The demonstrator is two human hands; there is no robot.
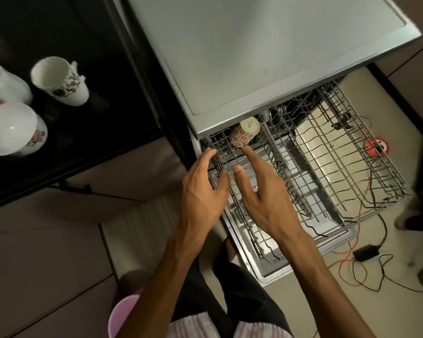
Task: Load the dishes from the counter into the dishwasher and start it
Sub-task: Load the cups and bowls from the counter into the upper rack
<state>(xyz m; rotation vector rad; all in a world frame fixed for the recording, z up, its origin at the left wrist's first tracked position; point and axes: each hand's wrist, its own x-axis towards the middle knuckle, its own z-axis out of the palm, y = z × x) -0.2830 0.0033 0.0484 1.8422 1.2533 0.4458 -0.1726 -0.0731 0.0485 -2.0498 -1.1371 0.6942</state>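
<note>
Head view: I see my left hand (pixel 203 189) and right hand (pixel 259 191), fingers relaxed and empty, over the dishwasher rack (pixel 327 167); a red-patterned cup (pixel 243 132) lies just beyond the right fingertips.

Dim indoor light, wide-angle view, soft at the edges

The steel dishwasher top (pixel 266 45) in the upper middle is the brightest area, with a pale even sheen; the black tabletop (pixel 103 132) at the left swallows nearly all detail. A small glare spot sits on the white bowl (pixel 10 129) at the left edge. Straight lines bow outward toward the corners, and the right edge is smeared with blur
</note>
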